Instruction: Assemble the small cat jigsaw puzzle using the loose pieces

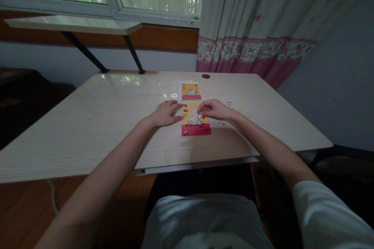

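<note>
A yellow and red picture puzzle (196, 129) with a white animal on it lies flat on the table. A pale, irregular patch shows in its upper middle. My left hand (168, 113) rests flat at its left edge, fingers spread, with thumb and fingertips touching the border. Over the puzzle's right half, my right hand (214, 109) is closed in a pinch on a small whitish puzzle piece (200, 117), partly hidden by the fingers. Just beyond the puzzle lies a picture card (191, 92) with a similar yellow and red design. Loose puzzle pieces (221, 124) lie near my right wrist.
The light wood table (117, 124) reaches to both sides, its front edge close to my body. A raised shelf (73, 23) on black supports stands at the back left. A cable hole (206, 76) is near the back edge, and a curtain (248, 46) hangs behind.
</note>
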Demonstrator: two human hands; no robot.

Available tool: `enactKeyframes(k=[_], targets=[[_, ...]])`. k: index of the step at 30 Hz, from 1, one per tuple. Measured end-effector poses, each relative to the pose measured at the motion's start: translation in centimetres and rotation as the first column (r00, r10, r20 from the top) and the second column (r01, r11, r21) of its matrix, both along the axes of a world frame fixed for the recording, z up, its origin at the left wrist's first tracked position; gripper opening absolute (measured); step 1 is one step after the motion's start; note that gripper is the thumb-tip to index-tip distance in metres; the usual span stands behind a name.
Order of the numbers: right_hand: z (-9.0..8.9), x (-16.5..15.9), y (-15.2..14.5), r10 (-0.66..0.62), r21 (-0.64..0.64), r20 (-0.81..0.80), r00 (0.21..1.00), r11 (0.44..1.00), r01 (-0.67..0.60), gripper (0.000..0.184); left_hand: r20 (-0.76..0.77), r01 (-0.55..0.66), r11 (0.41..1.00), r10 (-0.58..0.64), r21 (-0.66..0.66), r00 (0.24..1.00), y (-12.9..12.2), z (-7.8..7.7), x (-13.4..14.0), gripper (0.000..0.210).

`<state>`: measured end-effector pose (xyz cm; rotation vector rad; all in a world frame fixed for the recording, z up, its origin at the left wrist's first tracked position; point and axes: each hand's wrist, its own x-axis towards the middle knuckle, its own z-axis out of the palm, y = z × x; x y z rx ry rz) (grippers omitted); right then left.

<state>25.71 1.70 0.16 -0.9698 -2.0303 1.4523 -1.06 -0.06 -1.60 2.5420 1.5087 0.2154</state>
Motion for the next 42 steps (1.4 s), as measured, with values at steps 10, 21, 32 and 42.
enactKeyframes(k=[10,21,32,42], targets=[[0.64,0.4,-0.64,-0.007,0.036,0.067,0.998,0.999,0.004,0.013,-0.004,0.002,1.0,-0.002,-0.011,1.0,-0.08,0.2,-0.01,0.071],[0.29,0.32,-0.17,0.024,0.048,0.045,0.999,0.999,-0.026,0.007,0.006,0.007,1.0,-0.007,0.005,1.0,0.09,-0.09,-0.08,0.068],[0.28,0.0,-0.26,0.041,0.362,0.235,0.971,0.923,-0.127,0.017,-0.019,0.001,1.0,-0.001,-0.026,1.0,-0.32,0.63,0.22,0.073],[0.44,0.1,-0.31,0.07,0.362,0.235,0.969,0.919,-0.154,0.018,-0.023,-0.004,1.0,0.004,-0.004,1.0,-0.3,0.46,0.17,0.07]])
